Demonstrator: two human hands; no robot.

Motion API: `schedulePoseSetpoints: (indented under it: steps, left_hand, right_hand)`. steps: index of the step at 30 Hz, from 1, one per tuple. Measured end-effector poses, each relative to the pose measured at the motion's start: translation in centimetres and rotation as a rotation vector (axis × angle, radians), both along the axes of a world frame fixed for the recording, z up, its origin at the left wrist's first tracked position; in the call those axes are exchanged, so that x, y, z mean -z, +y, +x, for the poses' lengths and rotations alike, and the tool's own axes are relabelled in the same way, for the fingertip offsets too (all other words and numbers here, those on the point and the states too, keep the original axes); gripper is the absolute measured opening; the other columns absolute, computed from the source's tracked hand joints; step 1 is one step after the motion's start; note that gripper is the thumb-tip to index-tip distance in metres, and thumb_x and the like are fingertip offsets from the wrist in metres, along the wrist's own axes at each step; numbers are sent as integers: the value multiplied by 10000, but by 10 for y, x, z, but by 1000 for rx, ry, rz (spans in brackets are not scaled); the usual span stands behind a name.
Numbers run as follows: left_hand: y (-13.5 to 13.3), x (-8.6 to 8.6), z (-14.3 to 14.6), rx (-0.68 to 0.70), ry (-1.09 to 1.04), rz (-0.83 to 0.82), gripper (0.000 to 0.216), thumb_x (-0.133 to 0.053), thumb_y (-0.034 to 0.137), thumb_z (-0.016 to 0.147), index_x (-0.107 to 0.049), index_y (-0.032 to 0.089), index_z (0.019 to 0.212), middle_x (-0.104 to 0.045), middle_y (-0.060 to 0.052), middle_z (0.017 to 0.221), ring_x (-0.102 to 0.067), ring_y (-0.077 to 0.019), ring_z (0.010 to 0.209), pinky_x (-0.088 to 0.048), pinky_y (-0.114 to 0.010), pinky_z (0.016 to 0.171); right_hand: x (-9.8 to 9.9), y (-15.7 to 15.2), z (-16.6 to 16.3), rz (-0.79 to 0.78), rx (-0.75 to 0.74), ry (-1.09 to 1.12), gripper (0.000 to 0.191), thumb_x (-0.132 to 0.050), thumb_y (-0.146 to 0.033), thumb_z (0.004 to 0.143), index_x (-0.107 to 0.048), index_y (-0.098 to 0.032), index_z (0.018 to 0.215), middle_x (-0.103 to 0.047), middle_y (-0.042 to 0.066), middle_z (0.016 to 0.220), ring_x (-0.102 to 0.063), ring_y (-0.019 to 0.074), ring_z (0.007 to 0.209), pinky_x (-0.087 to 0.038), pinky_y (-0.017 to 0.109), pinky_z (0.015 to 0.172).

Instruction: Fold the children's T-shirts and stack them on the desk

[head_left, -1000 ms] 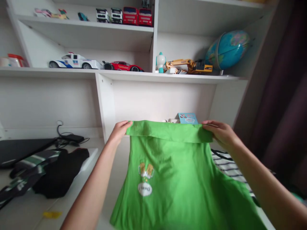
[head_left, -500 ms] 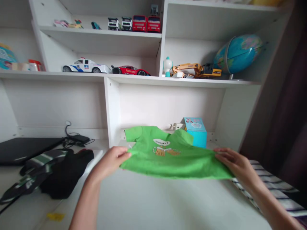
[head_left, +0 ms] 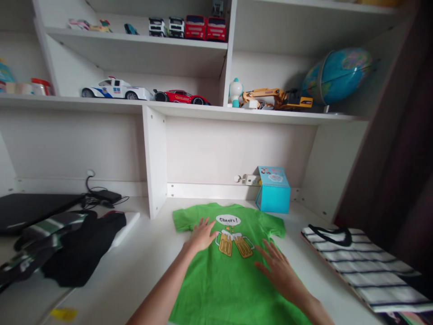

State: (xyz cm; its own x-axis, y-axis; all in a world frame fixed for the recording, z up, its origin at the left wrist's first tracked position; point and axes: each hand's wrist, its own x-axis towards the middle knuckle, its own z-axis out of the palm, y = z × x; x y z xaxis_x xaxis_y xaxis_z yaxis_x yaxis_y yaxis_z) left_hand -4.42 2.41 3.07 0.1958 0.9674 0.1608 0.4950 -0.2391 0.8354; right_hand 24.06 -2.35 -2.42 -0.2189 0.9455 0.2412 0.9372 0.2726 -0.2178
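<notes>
A green T-shirt (head_left: pixel 233 280) with a "Cheers!" bubble and two beer mugs printed on it lies spread face up on the white desk, its collar toward the back. My left hand (head_left: pixel 203 235) rests on the chest, left of the print, with fingers spread. On the other side of the mugs, my right hand (head_left: pixel 275 266) is also open, its fingers apart over the fabric. Neither hand grips the cloth. The lower hem runs out of view at the bottom.
A striped folded shirt (head_left: pixel 368 266) lies at the right. Dark clothes (head_left: pixel 84 248) and a black laptop (head_left: pixel 34 210) are at the left. A blue desk calendar (head_left: pixel 274 194) stands behind the T-shirt. Shelves above hold toy vehicles (head_left: pixel 182 96) and a globe (head_left: pixel 338 76).
The T-shirt, held up by its edges between both hands before, now lies flat on the desk. Both hands have let go and moved inward onto its chest.
</notes>
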Motion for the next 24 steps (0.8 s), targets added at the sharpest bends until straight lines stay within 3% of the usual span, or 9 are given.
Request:
schedulePoseSetpoints:
  steps: [2, 5, 8, 11, 15, 18, 21, 24]
  left_hand:
    - [16, 23, 0, -41, 85, -24, 725, -593, 621, 626, -528, 193, 1207, -281, -146, 1422, 17, -381, 1328, 108, -528, 1033]
    - [28, 38, -13, -65, 372, -87, 802, -446, 701, 690, -403, 216, 1328, -131, -105, 1469, 67, -338, 1329, 103, -519, 1039]
    - [38, 29, -29, -22, 633, -191, 771, -384, 694, 731, -302, 271, 1371, -96, -63, 1472, 14, -332, 1332, -7, -569, 1038]
    - [54, 16, -47, -126, 774, -280, 679, -410, 617, 768, -328, 288, 1357, -180, -74, 1457, -156, -387, 1306, -99, -638, 993]
    - [76, 20, -84, -436, 771, -265, 545, -398, 499, 827, -392, 274, 1323, -231, -80, 1446, -204, -390, 1293, -235, -643, 936]
    - [84, 31, -111, -584, 745, -232, 525, -396, 442, 842, -375, 248, 1329, -212, -98, 1453, -183, -371, 1305, -249, -648, 921]
    - [87, 37, -127, -659, 632, -148, 493, -444, 376, 823, -425, 209, 1286, -296, -140, 1417, -235, -351, 1293, -207, -647, 939]
    - [91, 37, -133, -625, 460, -61, 480, -559, 228, 725, -507, 183, 1200, -486, -158, 1280, -410, -342, 1188, -315, -528, 930]
  right_hand:
    - [8, -1, -13, -56, -9, -17, 561, -314, -575, 845, -337, -316, 1342, -276, 55, 1441, -159, 317, 1325, -241, 574, 1010]
    - [14, -6, -10, -95, -18, -17, 566, -286, -615, 836, -247, -385, 1351, -263, 12, 1446, -139, 300, 1328, -228, 567, 1018]
    - [12, -12, 1, -124, -25, -26, 590, -294, -640, 816, -241, -388, 1346, -230, 11, 1454, -127, 305, 1328, -224, 551, 1028]
    - [7, -17, 5, -158, -26, -28, 602, -288, -648, 811, -246, -377, 1346, -209, 8, 1455, -113, 303, 1329, -196, 547, 1041]
    - [-2, -21, 1, -205, -27, -24, 616, -276, -657, 808, -231, -368, 1351, -175, -2, 1456, -92, 295, 1328, -175, 546, 1049]
    - [-5, -24, 0, -200, -54, -7, 589, -307, -634, 815, -247, -377, 1341, -193, -8, 1449, -119, 292, 1324, -176, 550, 1047]
    - [-3, -23, 7, -183, -102, 13, 558, -339, -599, 826, -264, -384, 1334, -220, -10, 1443, -144, 286, 1323, -188, 545, 1045]
    - [3, -18, 16, -153, -145, 15, 547, -352, -570, 837, -253, -385, 1342, -233, -14, 1443, -153, 281, 1325, -219, 536, 1040]
